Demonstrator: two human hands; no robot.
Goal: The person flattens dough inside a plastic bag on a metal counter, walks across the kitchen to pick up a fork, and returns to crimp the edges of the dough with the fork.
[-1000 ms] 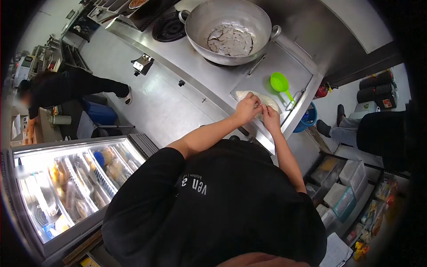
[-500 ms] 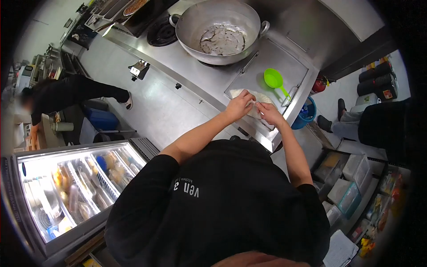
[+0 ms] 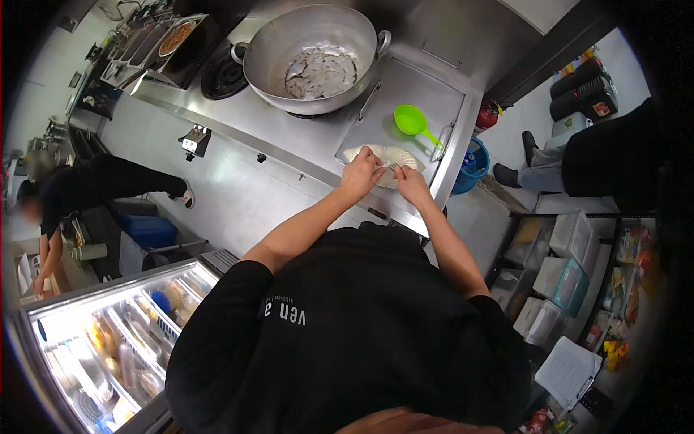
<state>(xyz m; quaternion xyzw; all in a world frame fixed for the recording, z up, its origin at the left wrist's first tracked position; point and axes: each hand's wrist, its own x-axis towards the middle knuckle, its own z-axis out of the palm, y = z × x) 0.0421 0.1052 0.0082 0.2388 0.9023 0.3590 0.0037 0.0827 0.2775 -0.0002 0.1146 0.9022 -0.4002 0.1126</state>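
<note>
A pale, full plastic bag (image 3: 396, 155) lies on the steel counter near its front edge; I cannot make out its contents. My left hand (image 3: 361, 173) pinches the gathered top of the bag, fingers closed. Just to the right, my right hand (image 3: 411, 184) also has its fingers closed on the bag's twisted plastic. A small gap separates the two hands. Behind the bag rests a bright green plastic dipper (image 3: 410, 120), its handle pointing toward the right edge of the counter.
A large two-handled metal wok (image 3: 311, 90) stands on the stove, beside a black burner (image 3: 223, 74). At left is a lit glass-topped chest (image 3: 108, 347) holding packed food. One person bends over at far left; another person's legs (image 3: 546, 173) show at right, near storage bins (image 3: 560, 282).
My view has shifted, so the counter, wok and dipper sit further left in it. Both hands remain on the bag's top, and more of the bag shows between and behind them.
</note>
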